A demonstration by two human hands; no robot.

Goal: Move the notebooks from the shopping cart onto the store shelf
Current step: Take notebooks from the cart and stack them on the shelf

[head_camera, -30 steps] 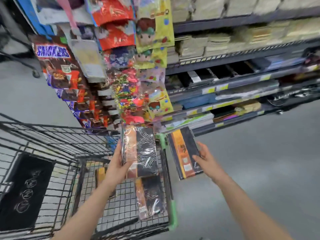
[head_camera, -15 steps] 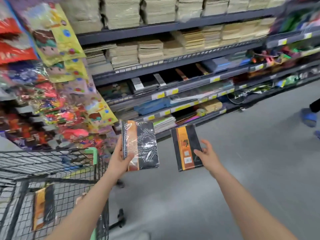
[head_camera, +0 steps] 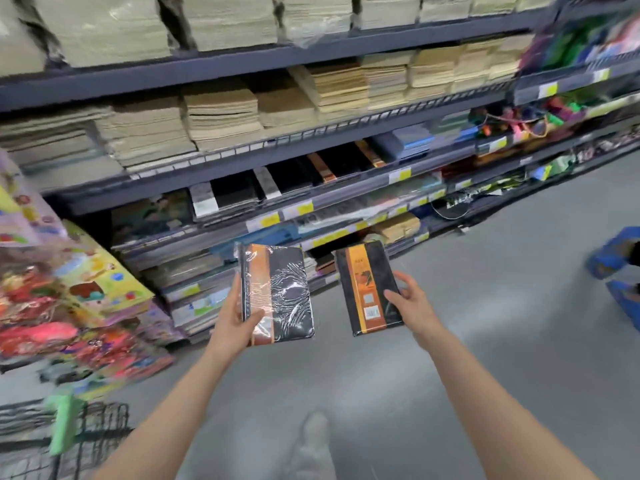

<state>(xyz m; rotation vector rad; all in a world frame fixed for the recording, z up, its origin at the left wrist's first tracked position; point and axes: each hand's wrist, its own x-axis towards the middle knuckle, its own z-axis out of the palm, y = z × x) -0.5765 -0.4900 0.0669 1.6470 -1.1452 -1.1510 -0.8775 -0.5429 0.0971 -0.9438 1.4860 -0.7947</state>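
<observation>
Notebooks, two in number, are held in the air in front of the store shelf (head_camera: pixel 311 199), one per hand, both clear of the shopping cart (head_camera: pixel 86 441), whose wire corner with a green bumper shows at lower left.

Left hand (head_camera: pixel 239 317): curled round the spine edge of the shrink-wrapped notebook (head_camera: pixel 277 292), thumb across the lower cover, fingers behind. This notebook is black with an orange band running along its length near the spine. Cover faces the camera. Long axis runs near upright in the view, top end toward the shelf and leaning slightly left, bottom end toward the person.

Right hand (head_camera: pixel 412 306): grips the second notebook (head_camera: pixel 369 289) by its right edge, thumb on the cover, fingers wrapped behind. Black cover, orange band along the left side carrying two small labels near the lower end. Long axis likewise near upright, top end pointing at the shelf, the book tilted a little to the left at the top.

The two notebooks are side by side, apart, not touching, at roughly the same height, below the shelf level where black and orange notebooks (head_camera: pixel 329 166) lie flat in a row. Upper shelves carry stacks of tan paper goods (head_camera: pixel 221 112). Grey floor (head_camera: pixel 502 306) lies beneath both arms. Blue footwear (head_camera: pixel 620 258), blurred, sits at the right edge.
</observation>
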